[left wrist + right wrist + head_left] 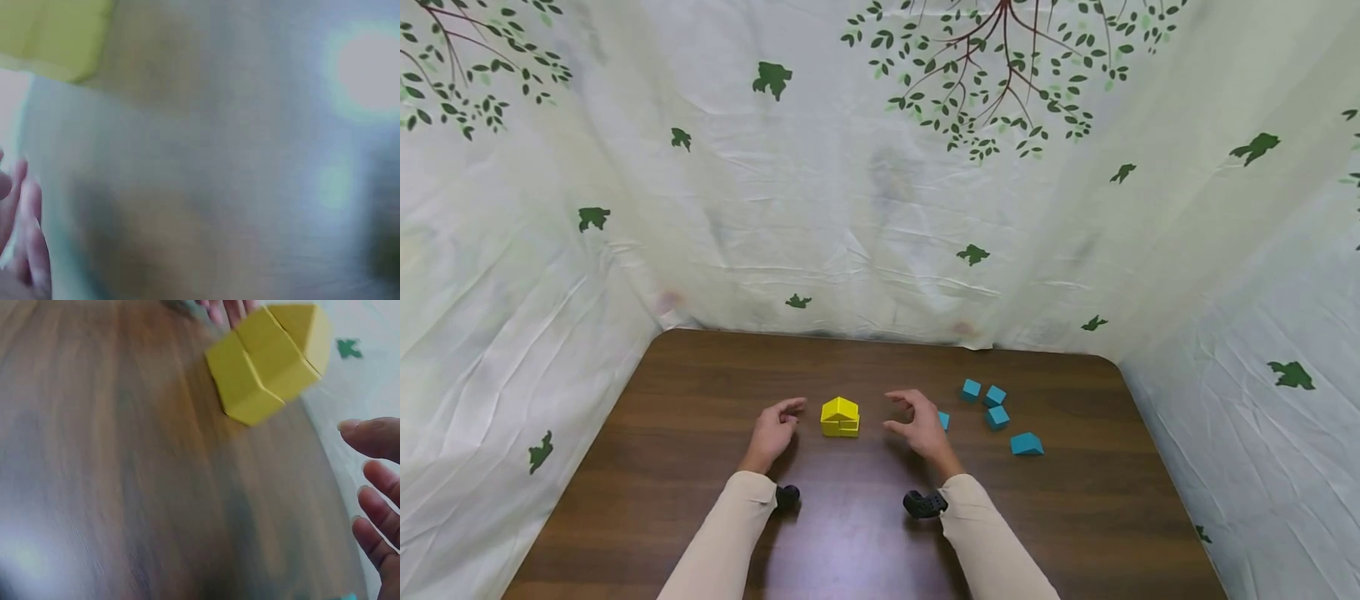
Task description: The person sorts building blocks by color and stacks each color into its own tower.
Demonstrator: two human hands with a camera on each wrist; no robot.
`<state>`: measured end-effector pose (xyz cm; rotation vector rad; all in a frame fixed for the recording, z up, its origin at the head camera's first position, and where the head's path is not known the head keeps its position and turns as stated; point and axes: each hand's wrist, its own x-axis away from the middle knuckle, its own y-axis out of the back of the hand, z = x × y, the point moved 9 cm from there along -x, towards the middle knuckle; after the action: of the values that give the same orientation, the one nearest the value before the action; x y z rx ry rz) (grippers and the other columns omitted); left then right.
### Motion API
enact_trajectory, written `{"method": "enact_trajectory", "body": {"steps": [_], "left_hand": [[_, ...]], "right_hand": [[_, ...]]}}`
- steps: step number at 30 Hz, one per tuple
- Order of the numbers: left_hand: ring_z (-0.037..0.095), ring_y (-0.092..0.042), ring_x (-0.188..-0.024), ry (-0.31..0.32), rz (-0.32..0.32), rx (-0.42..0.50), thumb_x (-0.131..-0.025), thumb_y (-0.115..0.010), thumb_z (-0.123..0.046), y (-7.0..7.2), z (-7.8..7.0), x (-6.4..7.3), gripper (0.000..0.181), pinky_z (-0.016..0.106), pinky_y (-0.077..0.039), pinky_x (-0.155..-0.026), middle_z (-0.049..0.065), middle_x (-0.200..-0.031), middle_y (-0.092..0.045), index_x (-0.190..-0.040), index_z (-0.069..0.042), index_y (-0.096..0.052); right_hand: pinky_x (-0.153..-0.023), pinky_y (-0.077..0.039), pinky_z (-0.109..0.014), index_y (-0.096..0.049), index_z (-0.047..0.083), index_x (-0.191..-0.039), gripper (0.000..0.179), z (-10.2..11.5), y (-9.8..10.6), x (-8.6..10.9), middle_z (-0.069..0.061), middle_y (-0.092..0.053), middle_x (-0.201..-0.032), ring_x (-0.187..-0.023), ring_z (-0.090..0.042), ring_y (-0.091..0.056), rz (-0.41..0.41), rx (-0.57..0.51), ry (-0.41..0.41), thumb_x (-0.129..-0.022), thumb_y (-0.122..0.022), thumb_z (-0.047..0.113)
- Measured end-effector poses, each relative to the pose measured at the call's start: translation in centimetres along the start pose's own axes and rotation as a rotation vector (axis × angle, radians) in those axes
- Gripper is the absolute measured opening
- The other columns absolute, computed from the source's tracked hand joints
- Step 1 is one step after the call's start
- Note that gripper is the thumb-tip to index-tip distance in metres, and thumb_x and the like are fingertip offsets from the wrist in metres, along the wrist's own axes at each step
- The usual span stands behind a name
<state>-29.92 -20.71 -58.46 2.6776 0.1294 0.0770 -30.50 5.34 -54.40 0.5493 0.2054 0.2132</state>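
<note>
A small stack of yellow blocks [840,425] stands on the table between the two hands, topped by a yellow triangular block [840,408]. To its left my left hand [775,432] hovers with loosely bent fingers and nothing in them, apart from the stack. On the other side my right hand [919,423] is held with thumb and fingers spread, also holding nothing. The right wrist view shows the yellow stack [262,365] from the side, away from the right fingers [378,509]. In the blurred left wrist view, part of the yellow stack [50,37] appears at the upper left.
Blue cubes [997,417] lie to the right of the right hand, one partly hidden behind it. A blue triangular block [1026,444] lies nearer on the right. The brown table [715,367] meets a white printed cloth [850,208] at its back and sides.
</note>
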Motion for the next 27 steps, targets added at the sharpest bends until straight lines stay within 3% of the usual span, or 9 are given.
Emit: {"method": "enact_trajectory", "body": {"steps": [3, 6, 8, 11, 15, 18, 20, 22, 27], "left_hand": [[0.032, -0.062, -0.102, 0.023, -0.124, 0.006, -0.093, -0.053, 0.001, 1.9, -1.6, -0.5, 0.028, 0.029, -0.046, -0.078, 0.021, -0.113, -0.066, -0.119, 0.004, -0.064], [0.029, -0.062, -0.098, 0.003, -0.220, 0.019, -0.096, -0.059, -0.013, 3.2, -4.3, -0.9, 0.025, 0.033, -0.046, -0.080, 0.017, -0.108, -0.068, -0.116, -0.001, -0.066], [0.026, -0.061, -0.091, -0.064, -0.267, 0.021, -0.095, -0.062, -0.017, 3.4, -7.0, -0.9, 0.023, 0.034, -0.047, -0.078, 0.014, -0.102, -0.068, -0.113, -0.003, -0.068], [0.024, -0.057, -0.084, -0.230, -0.285, 0.007, -0.093, -0.066, -0.018, 2.6, -11.7, -0.5, 0.020, 0.035, -0.047, -0.076, 0.010, -0.095, -0.067, -0.108, -0.004, -0.069], [0.025, -0.057, -0.082, -0.505, -0.229, -0.060, -0.089, -0.070, -0.016, -0.9, -17.3, 0.7, 0.017, 0.038, -0.047, -0.074, 0.008, -0.091, -0.066, -0.103, -0.005, -0.070], [0.027, -0.058, -0.082, -0.636, -0.142, -0.100, -0.088, -0.072, -0.016, -4.4, -19.7, 1.6, 0.019, 0.038, -0.047, -0.073, 0.007, -0.091, -0.067, -0.103, -0.005, -0.070], [0.028, -0.059, -0.083, -0.669, -0.065, -0.134, -0.088, -0.072, -0.018, -7.0, -20.4, 2.0, 0.022, 0.037, -0.047, -0.075, 0.007, -0.094, -0.068, -0.105, -0.005, -0.070], [0.026, -0.059, -0.086, -0.656, 0.024, -0.186, -0.089, -0.071, -0.022, -9.6, -20.4, 2.4, 0.026, 0.035, -0.048, -0.076, 0.006, -0.100, -0.067, -0.110, -0.006, -0.069], [0.023, -0.059, -0.094, -0.566, 0.207, -0.289, -0.090, -0.069, -0.026, -15.1, -18.3, 2.7, 0.035, 0.036, -0.050, -0.081, 0.005, -0.116, -0.064, -0.121, -0.010, -0.064]], "right_hand": [[-0.080, -0.045, -0.048, -0.064, 0.002, -0.120, 0.044, -0.8, 1.9, 0.4, -0.021, -0.060, -0.112, -0.095, -0.036, -0.053, -0.046, -0.014, 0.005, -0.079, -0.078, 0.003], [-0.078, -0.045, -0.045, -0.065, 0.003, -0.120, 0.043, -1.8, 3.7, 1.0, -0.021, -0.059, -0.110, -0.092, -0.035, -0.052, -0.087, -0.004, -0.010, -0.079, -0.078, 0.006], [-0.078, -0.045, -0.044, -0.064, 0.003, -0.120, 0.043, -2.6, 4.7, 1.4, -0.021, -0.059, -0.110, -0.090, -0.034, -0.051, -0.109, -0.004, -0.033, -0.080, -0.078, 0.007], [-0.076, -0.044, -0.042, -0.064, 0.003, -0.121, 0.043, -3.5, 6.0, 2.0, -0.022, -0.058, -0.110, -0.088, -0.032, -0.050, -0.138, -0.008, -0.065, -0.080, -0.078, 0.007], [-0.075, -0.042, -0.041, -0.062, 0.002, -0.124, 0.046, -5.2, 7.0, 2.8, -0.020, -0.058, -0.112, -0.087, -0.029, -0.048, -0.146, -0.003, -0.107, -0.081, -0.077, 0.007], [-0.076, -0.043, -0.041, -0.062, 0.003, -0.125, 0.047, -6.2, 7.6, 3.3, -0.017, -0.058, -0.108, -0.088, -0.026, -0.048, -0.154, -0.001, -0.141, -0.081, -0.078, 0.008], [-0.076, -0.044, -0.041, -0.063, 0.003, -0.124, 0.047, -6.8, 7.8, 3.6, -0.015, -0.058, -0.105, -0.089, -0.026, -0.050, -0.162, -0.002, -0.159, -0.080, -0.078, 0.008], [-0.076, -0.045, -0.041, -0.064, 0.004, -0.122, 0.046, -7.2, 7.8, 3.9, -0.013, -0.059, -0.105, -0.091, -0.026, -0.052, -0.167, -0.002, -0.169, -0.079, -0.079, 0.007], [-0.073, -0.048, -0.038, -0.066, 0.003, -0.118, 0.043, -7.9, 7.6, 4.4, -0.013, -0.061, -0.101, -0.089, -0.027, -0.055, -0.185, 0.003, -0.165, -0.077, -0.080, 0.005]]}}
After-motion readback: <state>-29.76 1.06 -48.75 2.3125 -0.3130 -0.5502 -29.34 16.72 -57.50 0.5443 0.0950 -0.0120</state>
